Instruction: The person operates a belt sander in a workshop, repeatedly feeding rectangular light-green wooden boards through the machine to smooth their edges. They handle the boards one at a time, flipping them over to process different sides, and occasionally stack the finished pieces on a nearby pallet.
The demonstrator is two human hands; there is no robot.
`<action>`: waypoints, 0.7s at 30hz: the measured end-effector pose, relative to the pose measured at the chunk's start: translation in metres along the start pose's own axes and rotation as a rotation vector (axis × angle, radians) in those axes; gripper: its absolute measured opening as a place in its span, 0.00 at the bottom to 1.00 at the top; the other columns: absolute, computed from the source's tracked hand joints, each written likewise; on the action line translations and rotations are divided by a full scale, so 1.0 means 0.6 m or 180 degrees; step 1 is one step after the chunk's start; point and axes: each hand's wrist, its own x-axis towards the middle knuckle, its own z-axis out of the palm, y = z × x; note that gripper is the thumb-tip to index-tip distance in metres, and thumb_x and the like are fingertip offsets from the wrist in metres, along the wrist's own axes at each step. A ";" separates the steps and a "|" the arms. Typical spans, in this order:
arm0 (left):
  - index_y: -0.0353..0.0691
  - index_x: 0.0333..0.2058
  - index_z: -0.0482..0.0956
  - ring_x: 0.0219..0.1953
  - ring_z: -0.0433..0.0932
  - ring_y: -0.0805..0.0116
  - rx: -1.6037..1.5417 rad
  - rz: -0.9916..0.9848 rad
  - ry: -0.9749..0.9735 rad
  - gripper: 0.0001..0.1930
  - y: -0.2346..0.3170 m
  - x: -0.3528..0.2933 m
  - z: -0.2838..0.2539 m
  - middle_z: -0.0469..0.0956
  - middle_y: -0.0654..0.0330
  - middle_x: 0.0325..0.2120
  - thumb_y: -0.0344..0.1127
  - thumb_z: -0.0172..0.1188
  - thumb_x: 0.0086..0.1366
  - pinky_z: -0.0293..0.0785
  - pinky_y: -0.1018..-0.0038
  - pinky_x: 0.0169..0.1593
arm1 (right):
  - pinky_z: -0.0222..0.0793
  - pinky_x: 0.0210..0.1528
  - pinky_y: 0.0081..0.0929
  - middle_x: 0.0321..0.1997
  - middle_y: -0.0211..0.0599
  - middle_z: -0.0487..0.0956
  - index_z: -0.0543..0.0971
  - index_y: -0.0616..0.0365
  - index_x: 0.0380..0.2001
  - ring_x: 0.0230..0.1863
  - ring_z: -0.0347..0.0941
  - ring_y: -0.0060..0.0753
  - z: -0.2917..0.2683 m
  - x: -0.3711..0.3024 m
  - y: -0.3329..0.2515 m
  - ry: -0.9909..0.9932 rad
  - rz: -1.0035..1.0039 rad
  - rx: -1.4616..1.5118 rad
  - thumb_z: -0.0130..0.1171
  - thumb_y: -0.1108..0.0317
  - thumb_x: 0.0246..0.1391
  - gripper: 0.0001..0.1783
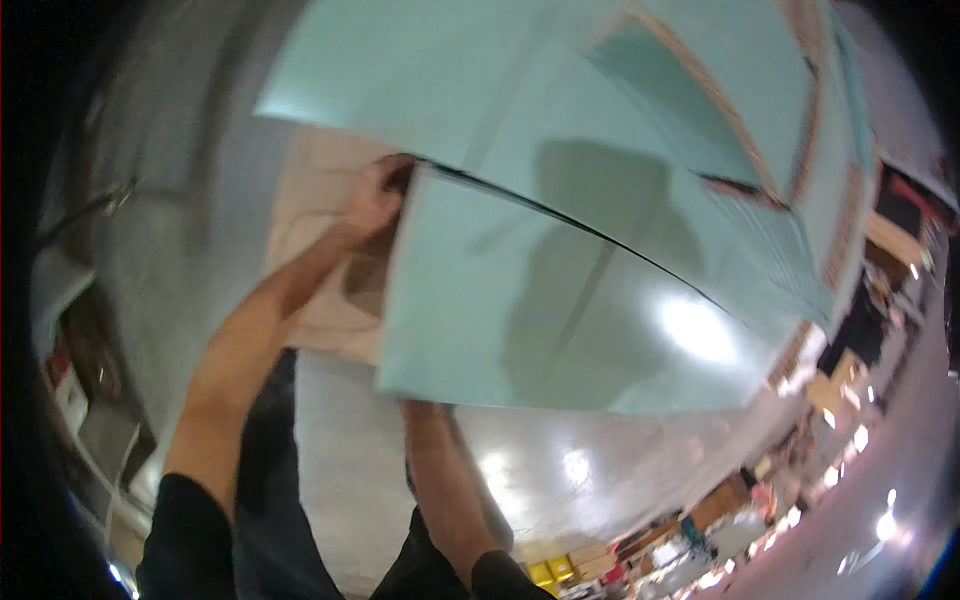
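Observation:
A large pale green cardboard box [600,170] with brown corrugated edges fills the upper middle and right. A long dark slit separates its near flap [460,300] from the rest of the board. My left hand [378,198] is at the flap's upper left corner, beside the slit, its fingers curled round the edge. Beneath the flap's near edge goes my right forearm [440,470]; that hand is hidden under the board, so its grip does not show. Brown cardboard [325,220] lies below my left forearm.
Grey concrete floor [380,480] spreads around the box. At the lower right are several boxes and loose goods [690,540], with yellow containers [550,572] near the bottom edge. Grey items [110,430] stand at the far left. Glare spots the green board.

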 end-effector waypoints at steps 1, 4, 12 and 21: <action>0.30 0.57 0.75 0.56 0.76 0.56 0.0054 -0.0092 -0.0109 0.31 -0.015 0.008 -0.001 0.80 0.45 0.51 0.20 0.44 0.52 0.68 0.68 0.64 | 0.72 0.52 0.28 0.52 0.41 0.80 0.70 0.68 0.64 0.48 0.75 0.28 -0.001 0.001 0.005 0.0012 -0.0020 -0.0047 0.50 0.60 0.69 0.27; 0.30 0.57 0.74 0.55 0.76 0.56 0.0132 -0.0305 -0.0152 0.30 -0.034 0.042 -0.070 0.80 0.46 0.51 0.21 0.45 0.54 0.68 0.67 0.64 | 0.72 0.52 0.28 0.52 0.41 0.80 0.70 0.67 0.64 0.49 0.75 0.28 0.043 0.037 0.014 -0.0252 0.0005 -0.0091 0.50 0.59 0.69 0.27; 0.31 0.57 0.74 0.55 0.76 0.56 -0.0096 -0.0689 -0.0550 0.27 -0.094 0.093 -0.019 0.79 0.47 0.51 0.25 0.47 0.57 0.69 0.66 0.63 | 0.72 0.53 0.28 0.52 0.41 0.80 0.71 0.67 0.63 0.49 0.75 0.29 0.012 0.052 -0.031 -0.0062 -0.0125 -0.0259 0.49 0.58 0.70 0.27; 0.32 0.57 0.73 0.55 0.76 0.56 -0.0171 -0.0721 -0.0804 0.24 -0.107 0.097 -0.006 0.78 0.49 0.52 0.29 0.51 0.60 0.70 0.66 0.62 | 0.72 0.54 0.29 0.52 0.40 0.80 0.71 0.66 0.63 0.50 0.75 0.29 0.006 0.000 -0.018 0.0134 -0.0131 -0.0372 0.48 0.57 0.71 0.27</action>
